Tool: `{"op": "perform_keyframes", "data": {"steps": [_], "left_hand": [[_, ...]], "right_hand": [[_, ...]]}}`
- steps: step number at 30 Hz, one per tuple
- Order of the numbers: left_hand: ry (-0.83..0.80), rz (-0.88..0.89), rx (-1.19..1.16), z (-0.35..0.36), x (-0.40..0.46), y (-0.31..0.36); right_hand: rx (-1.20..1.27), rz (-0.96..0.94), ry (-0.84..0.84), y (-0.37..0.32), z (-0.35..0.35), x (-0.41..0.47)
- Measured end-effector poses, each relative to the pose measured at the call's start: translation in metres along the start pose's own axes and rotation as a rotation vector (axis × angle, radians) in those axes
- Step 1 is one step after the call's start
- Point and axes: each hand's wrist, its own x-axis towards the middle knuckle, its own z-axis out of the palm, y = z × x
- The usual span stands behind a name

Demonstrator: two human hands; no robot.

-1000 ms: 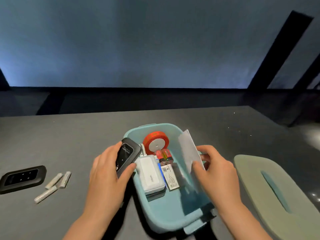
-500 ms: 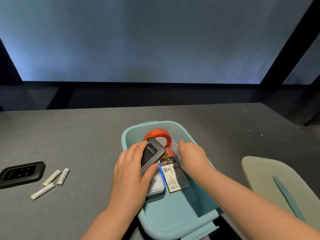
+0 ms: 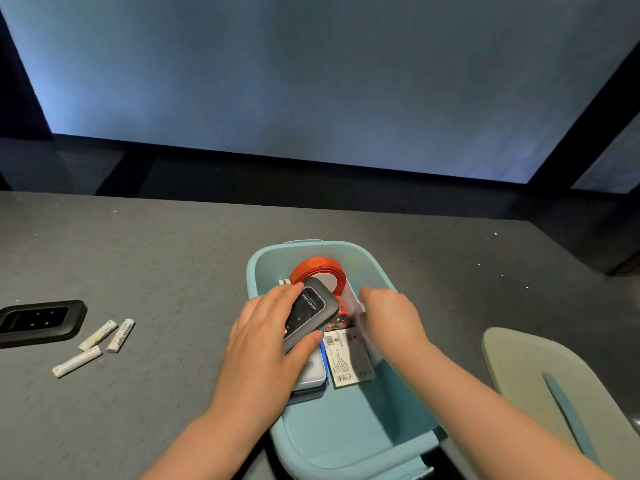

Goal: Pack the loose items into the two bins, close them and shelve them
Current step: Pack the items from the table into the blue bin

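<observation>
Packing under way, judged roughly mid-task. Teal bin [image 3: 349, 441] set near table's [image 3: 173, 258] front edge, already loaded: red tape roll [image 3: 317, 266], silver box [image 3: 311, 374], card [image 3: 349, 358]. Black device [image 3: 308, 311] gripped by left hand [image 3: 263, 344], lowered onto silver box. Right hand [image 3: 389, 315] inside bin, fingers curled on white sheet [image 3: 355, 299]; exact grip hidden. Three sticks [image 3: 98, 342] left unpacked near left edge. Lid [image 3: 561, 393] off, at right edge. Only one bin seen.

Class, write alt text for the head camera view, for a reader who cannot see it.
A person's left hand lowers a black device into a teal bin while the right hand tucks in a white sheet. Three white sticks lie on the grey table.
</observation>
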Motion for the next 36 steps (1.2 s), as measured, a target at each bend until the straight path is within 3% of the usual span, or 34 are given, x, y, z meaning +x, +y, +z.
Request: {"op": "perform_keyframes", "data": {"steps": [3,5,8,11,15,18,22,24,28,32,36], "left_hand": [[-0.021,0.038,-0.006,0.005,0.005,0.000],[-0.050,0.076,-0.019,0.009,0.011,0.001],[-0.161,0.165,-0.028,0.013,0.019,0.003],[-0.271,0.243,-0.016,0.013,0.024,0.004],[-0.280,0.224,-0.053,0.009,0.025,-0.001],[-0.292,0.203,-0.099,0.006,0.024,-0.005],[-0.400,0.246,-0.121,0.005,0.028,-0.004],[-0.445,0.262,-0.117,0.005,0.030,-0.003],[-0.394,0.244,-0.001,0.006,0.030,-0.007],[-0.222,0.134,0.152,0.005,0.024,-0.025],[-0.159,0.135,0.171,0.006,0.019,-0.024]], "right_hand": [[0.394,0.063,0.079,0.005,-0.012,-0.017],[0.838,0.138,0.125,0.003,-0.024,-0.031],[1.435,0.211,-0.051,-0.002,-0.040,-0.051],[1.497,0.197,-0.129,0.000,-0.041,-0.064],[1.572,0.254,-0.123,0.010,-0.039,-0.072],[1.471,0.209,-0.120,0.016,-0.034,-0.075],[0.718,-0.253,-0.007,0.013,-0.032,-0.074],[0.479,-0.344,0.032,0.009,-0.032,-0.071],[0.317,-0.287,0.056,0.007,-0.028,-0.060],[0.221,0.003,-0.066,0.011,-0.023,-0.046],[0.104,0.077,-0.159,-0.001,-0.016,-0.032]]}}
